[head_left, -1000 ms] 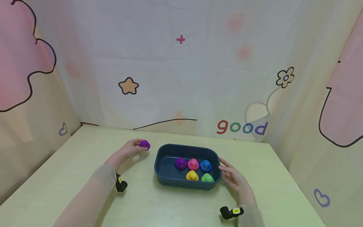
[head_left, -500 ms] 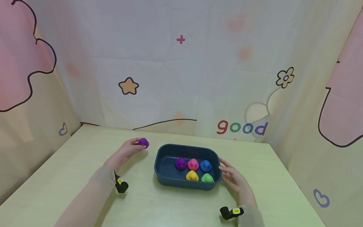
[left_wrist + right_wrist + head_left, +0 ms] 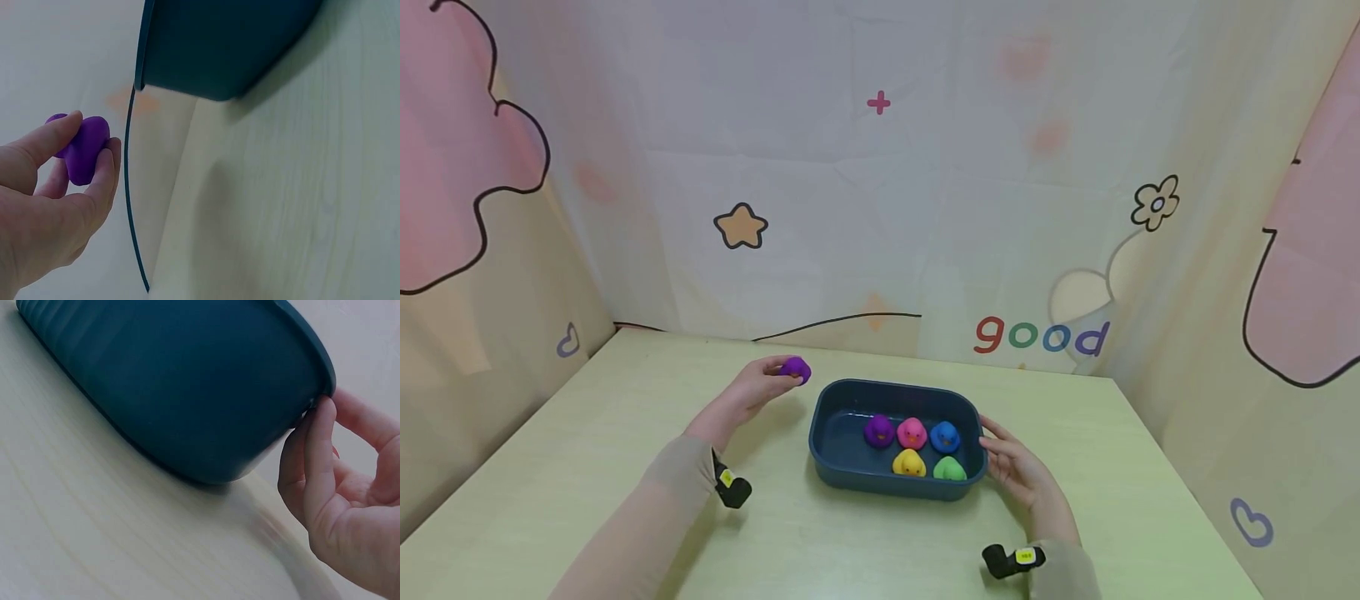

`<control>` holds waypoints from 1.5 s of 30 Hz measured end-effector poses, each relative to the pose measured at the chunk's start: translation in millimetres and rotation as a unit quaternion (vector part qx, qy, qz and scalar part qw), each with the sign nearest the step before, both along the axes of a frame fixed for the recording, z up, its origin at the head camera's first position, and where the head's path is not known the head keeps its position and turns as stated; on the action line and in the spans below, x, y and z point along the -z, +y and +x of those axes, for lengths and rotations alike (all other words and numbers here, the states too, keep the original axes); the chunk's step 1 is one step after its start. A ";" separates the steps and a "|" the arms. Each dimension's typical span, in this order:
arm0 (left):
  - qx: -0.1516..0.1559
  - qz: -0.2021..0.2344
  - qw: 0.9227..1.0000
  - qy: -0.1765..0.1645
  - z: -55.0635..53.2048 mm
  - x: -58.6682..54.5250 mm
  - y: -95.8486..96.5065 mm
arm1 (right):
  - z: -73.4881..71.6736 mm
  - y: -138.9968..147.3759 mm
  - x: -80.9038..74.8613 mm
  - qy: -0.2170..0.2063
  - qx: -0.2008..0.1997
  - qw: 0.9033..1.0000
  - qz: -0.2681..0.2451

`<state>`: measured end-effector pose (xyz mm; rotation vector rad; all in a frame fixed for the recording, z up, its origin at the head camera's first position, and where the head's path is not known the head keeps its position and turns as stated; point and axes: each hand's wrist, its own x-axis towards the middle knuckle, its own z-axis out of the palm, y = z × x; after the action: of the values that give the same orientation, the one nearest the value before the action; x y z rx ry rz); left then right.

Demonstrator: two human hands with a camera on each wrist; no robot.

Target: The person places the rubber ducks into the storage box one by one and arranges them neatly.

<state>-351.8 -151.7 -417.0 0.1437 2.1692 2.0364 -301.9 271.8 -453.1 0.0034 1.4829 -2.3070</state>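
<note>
My left hand (image 3: 756, 387) pinches a purple rubber duck (image 3: 795, 370) between thumb and fingers. The duck is raised above the table, left of and behind a dark blue plastic basin (image 3: 895, 485). In the left wrist view, the held purple duck (image 3: 87, 150) shows from the side. At the basin's right end, my right hand (image 3: 1021, 471) touches the rim with relaxed fingertips; its fingers (image 3: 320, 450) meet the wall just under the lip. Inside the basin sit a purple duck (image 3: 879, 432), a pink duck (image 3: 912, 434), a blue duck (image 3: 945, 437), a yellow duck (image 3: 909, 464) and a green duck (image 3: 950, 470).
The basin stands on a pale wooden table (image 3: 850, 550). A printed cloth (image 3: 820, 167) hangs behind the table and along both sides. Each wrist carries a small black camera, one on the left sleeve (image 3: 732, 487) and one on the right (image 3: 1011, 561).
My left hand, holding the purple duck, shifts slightly left, then moves right and higher towards the basin's back left corner. My right hand, the basin and the ducks inside stay put.
</note>
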 end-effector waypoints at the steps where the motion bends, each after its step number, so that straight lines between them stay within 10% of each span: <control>1: 0.003 0.002 1.000 0.002 0.3 -1.5 3.4 | 0.0 0.1 0.1 0.001 0.000 1.000 0.001; 18: 0.030 -0.003 1.000 -0.007 18.9 -21.8 62.7 | 0.3 0.8 -0.3 0.005 0.001 1.000 0.000; 45: 0.112 -0.189 0.975 -0.029 49.5 -5.4 111.4 | 1.7 -0.1 -4.3 -0.007 -0.002 1.000 -0.008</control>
<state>-302.3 -40.3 -411.6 0.2631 2.3344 1.4634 -300.2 271.7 -448.7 0.0123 1.4574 -2.3115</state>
